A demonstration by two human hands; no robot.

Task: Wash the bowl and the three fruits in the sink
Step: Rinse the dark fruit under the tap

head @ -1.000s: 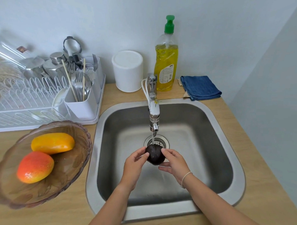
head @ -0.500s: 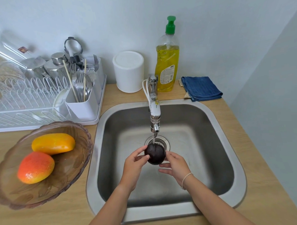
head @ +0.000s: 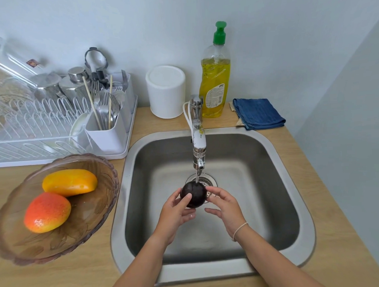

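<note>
Little has shifted since a second ago — your two hands have kept the dark round fruit [head: 194, 194] under the tap [head: 198, 152], and the fruit has only crept a touch closer to the spout while your fingers have slid round it. Your left hand [head: 176, 210] grips it from the left, thumb laid across its front; your right hand [head: 226, 208] touches it on the right side with its upper fingers, the lower ones spread and free. A thin stream of water lands on top of the fruit, which hangs above the drain [head: 208, 181] of the sink [head: 302, 208], not resting on the bottom.

That small turning reads as rubbing the skin clean, so you look to be partway through the first of three fruits. The yellow-orange fruit [head: 70, 182] and the red-orange fruit [head: 47, 211] lie touching each other in the brown glass bowl [head: 84, 230] on the table [head: 328, 198], left of the sink — neither they nor the bowl look wet or handled, so most of the task is ahead of you. A wet round fruit may slip; keep both hands on it as you turn it.
</note>
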